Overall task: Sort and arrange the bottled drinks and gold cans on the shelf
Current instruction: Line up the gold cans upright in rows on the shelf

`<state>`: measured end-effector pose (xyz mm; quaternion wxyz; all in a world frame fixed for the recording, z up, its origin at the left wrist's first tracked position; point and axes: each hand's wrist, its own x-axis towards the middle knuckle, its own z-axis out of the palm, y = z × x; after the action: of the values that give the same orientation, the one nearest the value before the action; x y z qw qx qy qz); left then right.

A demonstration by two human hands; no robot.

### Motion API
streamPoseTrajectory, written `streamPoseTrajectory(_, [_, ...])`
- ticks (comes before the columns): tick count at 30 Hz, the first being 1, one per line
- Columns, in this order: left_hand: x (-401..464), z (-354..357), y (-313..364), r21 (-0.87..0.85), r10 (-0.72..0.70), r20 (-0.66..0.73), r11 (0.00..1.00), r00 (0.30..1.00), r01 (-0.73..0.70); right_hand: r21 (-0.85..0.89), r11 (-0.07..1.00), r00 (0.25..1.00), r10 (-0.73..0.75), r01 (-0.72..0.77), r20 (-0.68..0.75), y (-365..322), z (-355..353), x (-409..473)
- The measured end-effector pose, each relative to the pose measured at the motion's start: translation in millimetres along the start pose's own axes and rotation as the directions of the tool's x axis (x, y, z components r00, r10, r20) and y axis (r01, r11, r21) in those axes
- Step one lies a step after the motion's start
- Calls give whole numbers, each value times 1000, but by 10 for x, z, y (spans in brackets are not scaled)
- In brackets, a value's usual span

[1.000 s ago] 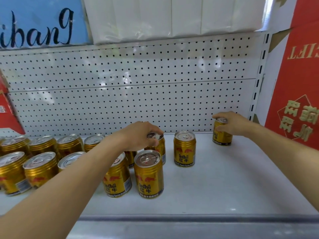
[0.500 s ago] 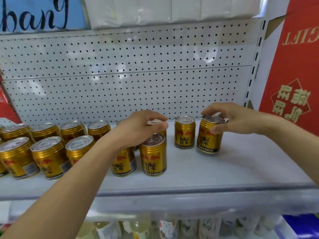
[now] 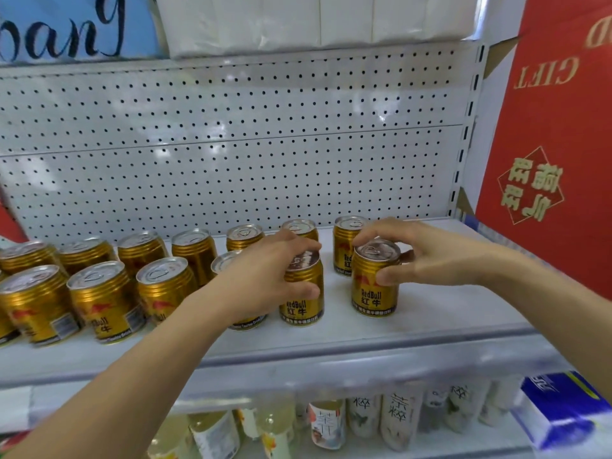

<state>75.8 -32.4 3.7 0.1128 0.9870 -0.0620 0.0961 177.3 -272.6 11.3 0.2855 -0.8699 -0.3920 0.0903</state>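
I am in a shop: a white pegboard-backed shelf (image 3: 397,329) fills the middle of the frame with identical gold cans (image 3: 99,296), bottled drinks (image 3: 400,422) ranked below, red gift boxes (image 3: 556,127) at right.

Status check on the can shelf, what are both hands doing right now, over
Left hand grips a front-row gold can. Right hand grips the rightmost front can. Both cans upright on the shelf; nothing blocking.

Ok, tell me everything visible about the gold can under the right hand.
The gold can is a short metal cylinder with a ribbed shoulder, silver pull-tab lid and red RedBull lettering facing the camera. It stands upright on the white shelf, rightmost in the front row. The right hand grips its top rim from the side.
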Motion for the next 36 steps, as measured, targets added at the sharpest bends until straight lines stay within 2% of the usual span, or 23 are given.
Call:
streamPoseTrajectory(4, [2,8,15,-18,-5,-29,1000,1000,4,-44,999,992,0,-6,-129,-30,48,-4])
streamPoseTrajectory(15, [52,57,98,21,-30,-82,999,996,32,-56,998,992,-23,16,-121,-59,70,-23])
streamPoseTrajectory(23, [55,63,109,108,-1,-93,994,996,11,-95,995,995,11,-20,-96,-74,71,-4])
streamPoseTrajectory(32, [2,92,101,65,-12,-105,998,994,19,-137,990,992,13,-31,-125,-102,121,-24])
streamPoseTrajectory(36, [-222,-7,-97,15,-30,-232,999,972,35,-142,990,985,-3,-22,-173,-116,172,-36])
